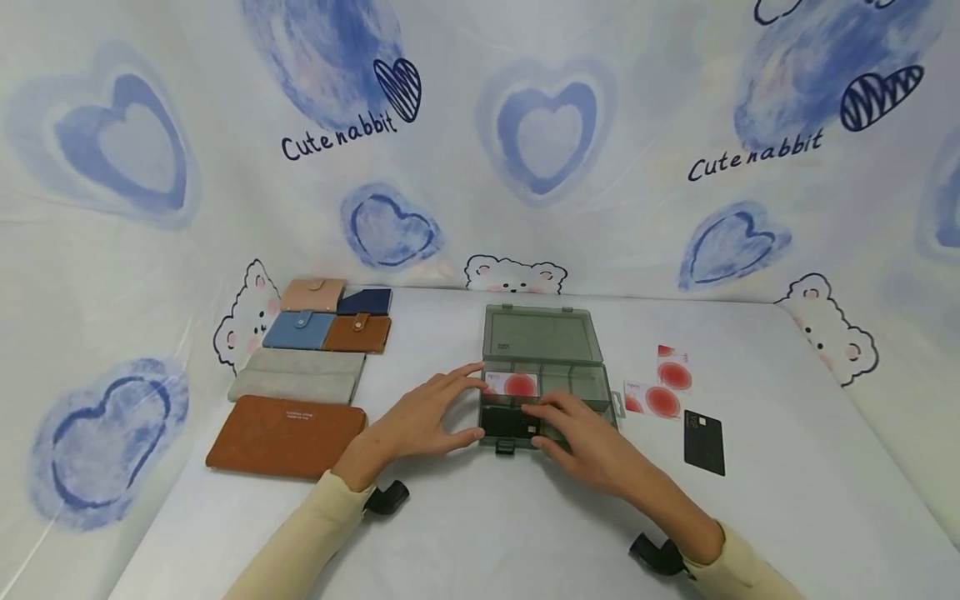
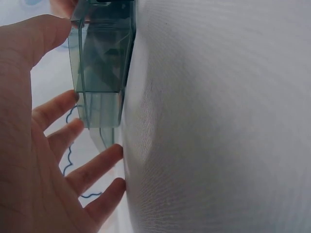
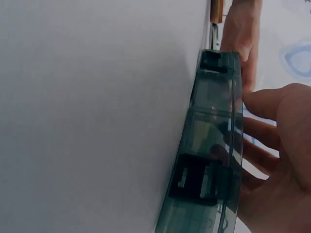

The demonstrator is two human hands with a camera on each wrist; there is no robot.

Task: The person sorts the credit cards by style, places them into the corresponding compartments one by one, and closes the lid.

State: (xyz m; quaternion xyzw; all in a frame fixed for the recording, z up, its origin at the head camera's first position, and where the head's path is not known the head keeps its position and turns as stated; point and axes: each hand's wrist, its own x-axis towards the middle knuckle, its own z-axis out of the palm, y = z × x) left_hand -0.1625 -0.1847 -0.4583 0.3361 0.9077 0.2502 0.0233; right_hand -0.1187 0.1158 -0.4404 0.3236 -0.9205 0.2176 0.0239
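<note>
A translucent green storage box (image 1: 558, 360) lies with its lid (image 1: 542, 333) tipped back. In its front left compartment is a black card (image 1: 504, 422). Behind that, a white card with a red circle (image 1: 501, 384) lies in the rear left compartment. My right hand (image 1: 592, 442) reaches over the front wall, its thumb and forefinger pinching the black card's right end; the other fingertips are partly hidden. On the box's left side, my left hand (image 1: 420, 417) rests with fingers spread, the thumb (image 2: 46, 36) touching the rim near the corner.
Two red-circle cards (image 1: 652, 400) and another black card (image 1: 704, 442) lie right of the box. At the left are a large brown wallet (image 1: 288, 435), a grey wallet (image 1: 296, 375), and several smaller holders, including a blue one (image 1: 298, 331). A patterned cloth hangs behind.
</note>
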